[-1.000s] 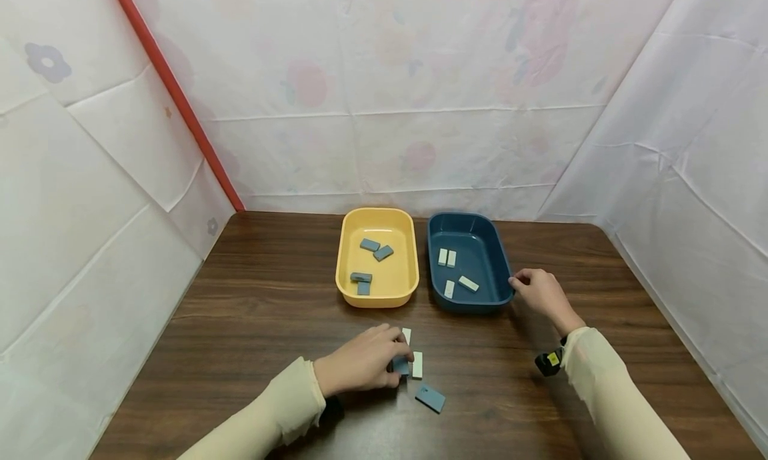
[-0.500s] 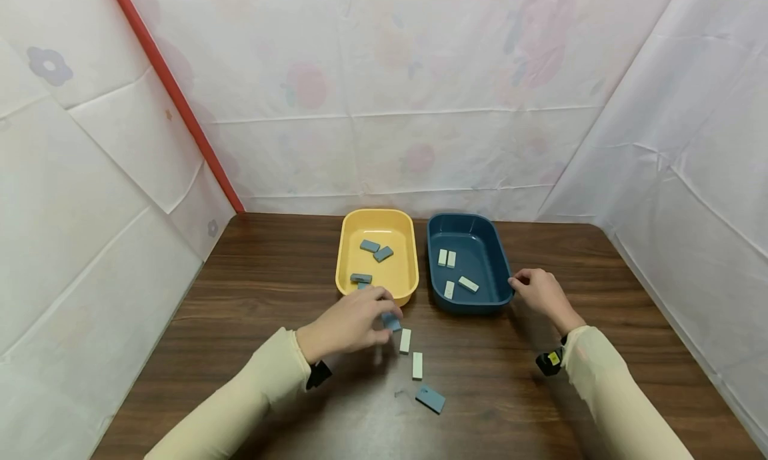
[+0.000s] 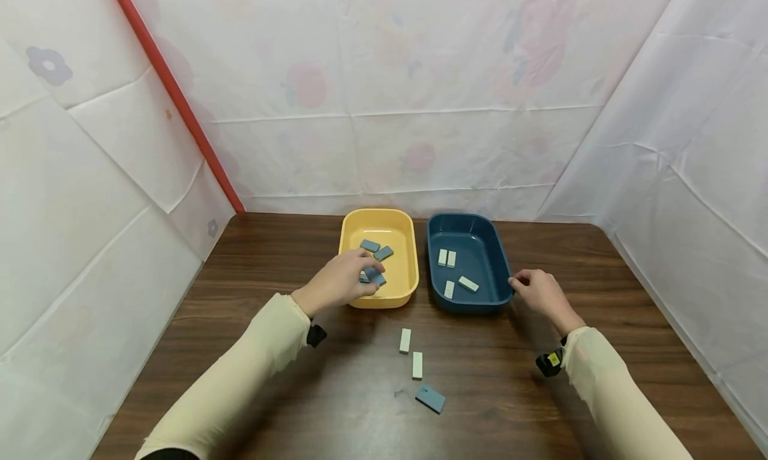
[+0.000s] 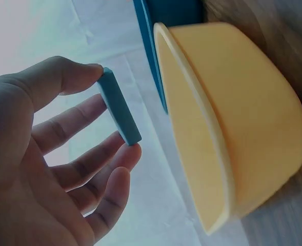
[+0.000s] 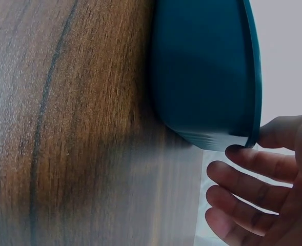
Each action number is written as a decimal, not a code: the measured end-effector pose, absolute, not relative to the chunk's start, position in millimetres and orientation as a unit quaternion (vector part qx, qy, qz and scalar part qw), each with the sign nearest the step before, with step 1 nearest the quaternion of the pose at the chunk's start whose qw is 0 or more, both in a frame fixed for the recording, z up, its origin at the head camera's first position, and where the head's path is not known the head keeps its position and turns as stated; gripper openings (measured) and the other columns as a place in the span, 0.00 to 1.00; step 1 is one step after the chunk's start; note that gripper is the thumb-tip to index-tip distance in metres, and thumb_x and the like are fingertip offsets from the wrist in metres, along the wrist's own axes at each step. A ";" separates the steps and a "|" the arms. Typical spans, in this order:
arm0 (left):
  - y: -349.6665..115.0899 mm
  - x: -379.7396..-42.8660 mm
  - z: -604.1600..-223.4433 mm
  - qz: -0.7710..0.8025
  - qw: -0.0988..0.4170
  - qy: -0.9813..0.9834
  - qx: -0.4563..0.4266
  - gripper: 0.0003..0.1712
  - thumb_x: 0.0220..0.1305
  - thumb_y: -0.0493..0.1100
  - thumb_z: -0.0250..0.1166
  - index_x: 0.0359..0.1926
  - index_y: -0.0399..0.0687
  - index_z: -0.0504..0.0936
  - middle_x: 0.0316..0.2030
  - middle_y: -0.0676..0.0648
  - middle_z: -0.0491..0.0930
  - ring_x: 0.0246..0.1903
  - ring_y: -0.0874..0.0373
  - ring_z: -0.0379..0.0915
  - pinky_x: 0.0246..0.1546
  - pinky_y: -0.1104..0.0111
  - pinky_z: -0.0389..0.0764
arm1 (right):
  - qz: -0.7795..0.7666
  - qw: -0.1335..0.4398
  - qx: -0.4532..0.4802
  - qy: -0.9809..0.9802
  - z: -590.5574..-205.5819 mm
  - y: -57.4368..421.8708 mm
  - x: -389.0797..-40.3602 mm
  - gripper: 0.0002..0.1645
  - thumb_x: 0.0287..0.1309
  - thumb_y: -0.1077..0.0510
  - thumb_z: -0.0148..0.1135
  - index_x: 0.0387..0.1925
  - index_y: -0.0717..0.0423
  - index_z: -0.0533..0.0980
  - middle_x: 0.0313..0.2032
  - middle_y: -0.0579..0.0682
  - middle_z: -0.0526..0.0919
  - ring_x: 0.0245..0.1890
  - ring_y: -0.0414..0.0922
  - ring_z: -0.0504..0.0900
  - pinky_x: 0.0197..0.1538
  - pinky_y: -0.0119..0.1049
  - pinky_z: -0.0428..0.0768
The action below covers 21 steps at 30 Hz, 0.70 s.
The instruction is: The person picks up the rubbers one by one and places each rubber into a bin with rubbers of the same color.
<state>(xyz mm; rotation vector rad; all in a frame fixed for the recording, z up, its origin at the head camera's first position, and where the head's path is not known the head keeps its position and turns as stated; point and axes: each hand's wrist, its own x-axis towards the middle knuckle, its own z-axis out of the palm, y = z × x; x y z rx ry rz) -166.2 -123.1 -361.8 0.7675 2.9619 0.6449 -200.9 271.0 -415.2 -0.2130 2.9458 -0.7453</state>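
Note:
My left hand (image 3: pixel 336 283) is over the yellow tray (image 3: pixel 408 293), pinching a flat blue-grey tile (image 4: pixel 119 107) between thumb and fingertips. In the left wrist view the tile is held clear of the yellow rim. Several blue-grey tiles (image 3: pixel 369 245) lie in that tray, some partly hidden by the hand. At the blue tray (image 3: pixel 474 307), my right hand (image 3: pixel 543 300) pinches the near right corner of the rim between thumb and index finger; its other fingers are loosely curved below. Several white tiles (image 3: pixel 468 284) lie inside the blue tray.
On the wooden table (image 3: pixel 492 400), in front of the trays, lie two white tiles (image 3: pixel 405 341) and a blue-grey tile (image 3: pixel 430 399). A white patterned sheet (image 3: pixel 384 140) hangs behind the table, and more sheets flank both sides.
My left hand has lifted a blue-grey tile from the group on the table and carried it forward and left, over the yellow tray. My right hand has stayed on the blue rim.

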 end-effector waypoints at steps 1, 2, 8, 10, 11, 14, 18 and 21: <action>-123.7 -170.2 -362.6 0.206 0.012 0.949 0.240 0.15 0.59 0.44 0.69 0.48 0.49 0.85 0.49 0.47 0.80 0.47 0.50 0.78 0.46 0.58 0.79 | -0.245 0.047 -0.070 0.966 -415.4 271.2 -201.0 0.21 0.70 0.54 0.52 0.48 0.69 0.79 0.41 0.63 0.85 0.34 0.49 0.80 0.35 0.42 0.76; -124.1 -173.9 -363.4 0.203 0.016 0.950 0.235 0.15 0.59 0.44 0.69 0.48 0.49 0.85 0.49 0.47 0.80 0.47 0.50 0.78 0.47 0.58 0.78 | -0.245 0.047 -0.070 0.966 -415.6 271.2 -201.0 0.21 0.70 0.54 0.52 0.48 0.69 0.79 0.41 0.64 0.85 0.34 0.49 0.80 0.35 0.42 0.77; -122.4 -194.0 -368.7 0.185 0.037 0.955 0.230 0.16 0.61 0.46 0.68 0.49 0.47 0.85 0.50 0.46 0.80 0.49 0.51 0.77 0.49 0.59 0.78 | -0.244 0.048 -0.071 0.966 -416.3 272.2 -200.7 0.21 0.70 0.54 0.52 0.48 0.69 0.79 0.41 0.63 0.85 0.35 0.50 0.80 0.36 0.43 0.77; -121.2 -199.5 -370.7 0.184 0.047 0.955 0.226 0.16 0.62 0.45 0.67 0.49 0.47 0.85 0.51 0.45 0.80 0.49 0.51 0.77 0.48 0.60 0.78 | -0.244 0.047 -0.070 0.966 -416.7 272.6 -200.8 0.21 0.70 0.54 0.52 0.48 0.68 0.79 0.41 0.63 0.85 0.35 0.50 0.80 0.36 0.43 0.77; -120.8 -202.0 -371.9 0.183 0.051 0.956 0.224 0.16 0.62 0.45 0.67 0.50 0.47 0.84 0.51 0.45 0.80 0.50 0.51 0.76 0.48 0.60 0.78 | -0.244 0.048 -0.071 0.966 -416.7 272.7 -200.7 0.21 0.70 0.54 0.52 0.48 0.69 0.79 0.41 0.63 0.85 0.35 0.50 0.80 0.36 0.43 0.77; -119.8 -207.8 -375.9 0.182 0.066 0.956 0.219 0.19 0.63 0.45 0.65 0.54 0.47 0.83 0.55 0.44 0.78 0.52 0.51 0.74 0.49 0.60 0.77 | -0.245 0.048 -0.072 0.966 -416.8 272.5 -200.4 0.21 0.70 0.54 0.51 0.48 0.69 0.79 0.41 0.64 0.85 0.35 0.50 0.81 0.36 0.43 0.77; -117.8 -213.9 -382.1 0.180 0.084 0.955 0.222 0.19 0.64 0.45 0.65 0.55 0.47 0.83 0.56 0.45 0.78 0.55 0.50 0.73 0.53 0.59 0.76 | -0.245 0.046 -0.072 0.966 -416.9 272.3 -200.4 0.21 0.70 0.54 0.51 0.48 0.68 0.80 0.40 0.63 0.85 0.34 0.49 0.80 0.36 0.43 0.77; -115.2 -217.5 -386.5 0.170 0.097 0.954 0.225 0.15 0.63 0.45 0.66 0.50 0.48 0.85 0.52 0.46 0.81 0.53 0.50 0.74 0.53 0.57 0.77 | -0.245 0.042 -0.072 0.966 -416.8 272.1 -200.7 0.21 0.70 0.54 0.51 0.47 0.68 0.80 0.40 0.62 0.85 0.34 0.49 0.79 0.36 0.43 0.77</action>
